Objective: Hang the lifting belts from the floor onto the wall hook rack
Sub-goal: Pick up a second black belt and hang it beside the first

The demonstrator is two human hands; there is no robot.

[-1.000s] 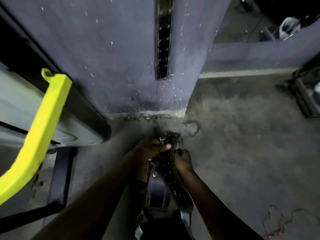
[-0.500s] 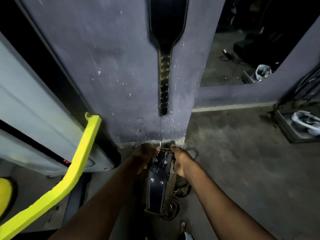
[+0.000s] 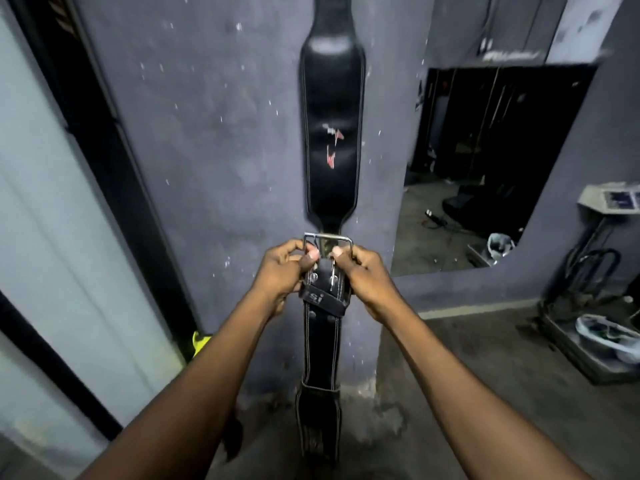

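A black leather lifting belt (image 3: pixel 322 344) hangs straight down from my two hands, its lower end near the floor. My left hand (image 3: pixel 282 271) and my right hand (image 3: pixel 365 275) grip it at the top, on either side of its metal buckle (image 3: pixel 328 242). Just above the buckle, another black lifting belt (image 3: pixel 331 133) hangs flat against the grey wall (image 3: pixel 207 133), its upper end running out of the top of the view. The hook rack itself is out of sight.
A dark-framed pale door panel (image 3: pixel 69 237) stands to the left, with a bit of yellow bar (image 3: pixel 201 341) at its foot. To the right, a wall opening (image 3: pixel 485 168) shows a dark room. A stand and a tray of items (image 3: pixel 602 341) sit on the concrete floor at right.
Both hands have lifted the belt from floor level up to mid-wall height. My view has tilted upward, so more of the hanging belt shows and the yellow bar has nearly left the view.
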